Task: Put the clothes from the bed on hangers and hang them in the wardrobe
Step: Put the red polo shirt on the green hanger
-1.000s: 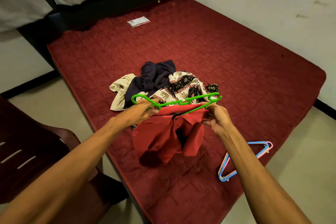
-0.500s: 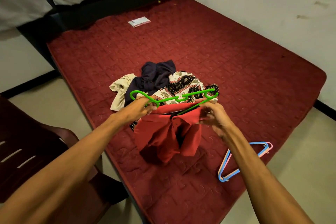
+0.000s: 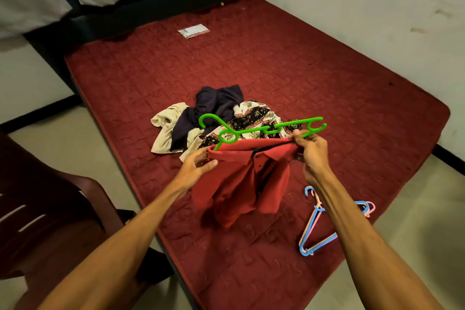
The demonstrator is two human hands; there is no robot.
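Note:
A red polo shirt hangs in the air over the bed, with a green hanger partly pushed into its collar. My right hand pinches the shirt's right shoulder together with the hanger's right end. My left hand is at the shirt's left shoulder, fingers loosely curled against the cloth just below the hanger's hook. Behind the shirt lies a pile: a dark navy garment, a patterned shirt and a beige garment.
The red mattress fills the middle of the view. Blue and pink hangers lie near its front right corner. A small plastic packet lies near the headboard. A dark brown chair stands at the left, a white wall at the right.
My left hand has let go of the hanger's hook end and dropped to the shirt's left shoulder. The hanger now tilts, its hook end free, and the shirt is spread wider.

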